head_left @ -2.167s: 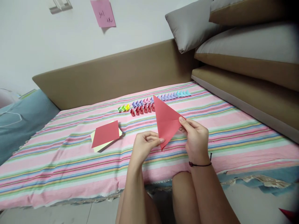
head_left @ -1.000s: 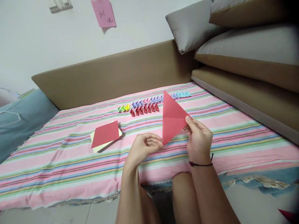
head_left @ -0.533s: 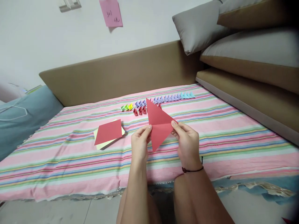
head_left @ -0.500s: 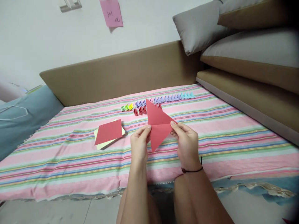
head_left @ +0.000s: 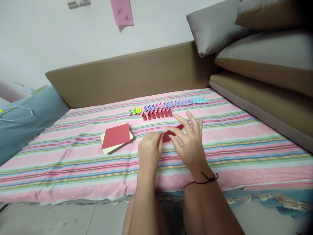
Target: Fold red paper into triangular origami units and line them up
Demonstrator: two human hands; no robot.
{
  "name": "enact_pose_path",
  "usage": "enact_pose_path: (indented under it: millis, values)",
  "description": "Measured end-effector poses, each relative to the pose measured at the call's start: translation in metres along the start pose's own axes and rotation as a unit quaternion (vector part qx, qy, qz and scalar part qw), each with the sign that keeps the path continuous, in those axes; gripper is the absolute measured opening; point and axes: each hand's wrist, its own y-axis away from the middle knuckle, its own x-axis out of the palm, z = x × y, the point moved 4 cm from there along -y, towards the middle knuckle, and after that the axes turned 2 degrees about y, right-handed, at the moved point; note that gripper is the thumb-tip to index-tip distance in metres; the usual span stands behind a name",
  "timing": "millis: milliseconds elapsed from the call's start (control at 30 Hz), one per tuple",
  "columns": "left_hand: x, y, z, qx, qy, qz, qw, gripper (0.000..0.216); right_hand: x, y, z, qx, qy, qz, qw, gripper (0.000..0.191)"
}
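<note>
Striped pink bedcover (head_left: 73,169) fills my view, spread flat in front of me with a tan backboard (head_left: 127,75) beyond both hands and grey and tan cushions (head_left: 256,42) stacked far off past my right hand. That flat cloth looks like my working surface, which I judge is why the paper is down on it.

Off past my left hand sits the paper stack (head_left: 116,137), a red sheet on top of pale yellow ones, near but not touching my fingers. Beyond both hands runs the row of folded pieces (head_left: 168,105), green, yellow, purple, pink and blue, with a shorter red row just in front, lined up neatly and well apart from my fingers.

Now the red paper (head_left: 171,133): it lies low on the cloth right between my hands, mostly hidden. My left hand (head_left: 149,150) is curled, fingertips pinching its near end. My right hand (head_left: 189,143) is spread, fingers loose and fanned above the paper, thumb and forefinger touching its edge, seemingly pressing it flat.
</note>
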Motion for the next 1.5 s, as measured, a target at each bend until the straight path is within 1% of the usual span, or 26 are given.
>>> enact_pose_path:
  millis: [67,133,267,333,500,633,767,833,867,933,967,1000,1033,1067,1133,1267,1367,1500]
  values:
    - [0.003,-0.001,-0.004,0.045,-0.031,0.024,0.998,0.023,0.006,0.001,0.001,-0.005,0.023,0.025,0.999,0.013]
    - [0.005,-0.001,-0.007,0.076,-0.03,0.04,0.996,0.022,0.01,0.003,-0.001,-0.006,0.024,0.042,0.999,0.012]
    - [0.005,0.0,-0.006,0.096,-0.013,0.056,0.994,0.02,0.01,0.004,-0.01,0.001,0.002,0.075,0.997,0.011]
    - [0.003,0.0,-0.005,0.1,-0.001,0.061,0.993,0.019,0.006,0.004,-0.016,0.011,-0.005,0.077,0.997,0.011]
    - [-0.001,0.0,-0.002,0.108,0.02,0.073,0.991,0.016,-0.011,0.005,-0.036,0.019,-0.008,0.039,0.999,0.012]
    - [-0.004,-0.001,0.001,0.101,0.022,0.07,0.992,0.016,-0.024,0.007,-0.053,0.025,0.003,0.013,1.0,0.011]
    - [-0.006,-0.001,0.005,0.094,0.012,0.063,0.993,0.017,-0.037,0.008,-0.064,0.06,0.016,-0.034,0.997,0.009]
    - [-0.007,-0.001,0.005,0.094,0.01,0.06,0.994,0.017,-0.04,0.006,-0.061,0.066,-0.023,-0.039,0.997,0.01]
    - [-0.007,-0.001,0.005,0.095,0.011,0.06,0.994,0.017,-0.038,0.005,-0.057,0.059,-0.051,-0.027,0.997,0.011]
    - [-0.007,-0.001,0.004,0.1,0.016,0.064,0.993,0.017,-0.031,0.002,-0.047,0.03,-0.093,0.028,0.995,0.014]
    - [-0.007,-0.001,0.003,0.102,0.019,0.066,0.992,0.017,-0.026,0.002,-0.041,0.014,-0.094,0.056,0.994,0.015]
    - [-0.006,-0.001,0.002,0.104,0.021,0.069,0.992,0.017,-0.021,0.001,-0.036,0.003,-0.088,0.077,0.993,0.012]
    - [-0.006,-0.001,0.001,0.103,0.023,0.07,0.992,0.017,-0.016,0.001,-0.033,-0.001,-0.081,0.092,0.992,0.008]
    - [-0.006,-0.001,0.001,0.1,0.026,0.069,0.992,0.016,-0.013,0.001,-0.03,-0.003,-0.074,0.1,0.992,0.008]
    - [-0.005,-0.002,-0.002,0.096,0.043,0.061,0.993,0.015,-0.008,0.001,-0.027,-0.002,-0.068,0.102,0.992,0.014]
    - [-0.001,-0.002,-0.01,0.112,0.096,0.052,0.988,0.014,-0.007,0.0,-0.022,-0.015,-0.08,0.085,0.993,0.014]
    - [-0.002,-0.001,-0.011,0.122,0.083,0.042,0.988,0.012,-0.011,-0.001,-0.021,-0.02,-0.088,0.071,0.993,0.013]
    - [-0.013,-0.001,-0.002,0.124,0.041,0.022,0.991,0.012,-0.02,-0.001,-0.027,-0.018,-0.085,0.047,0.995,0.011]
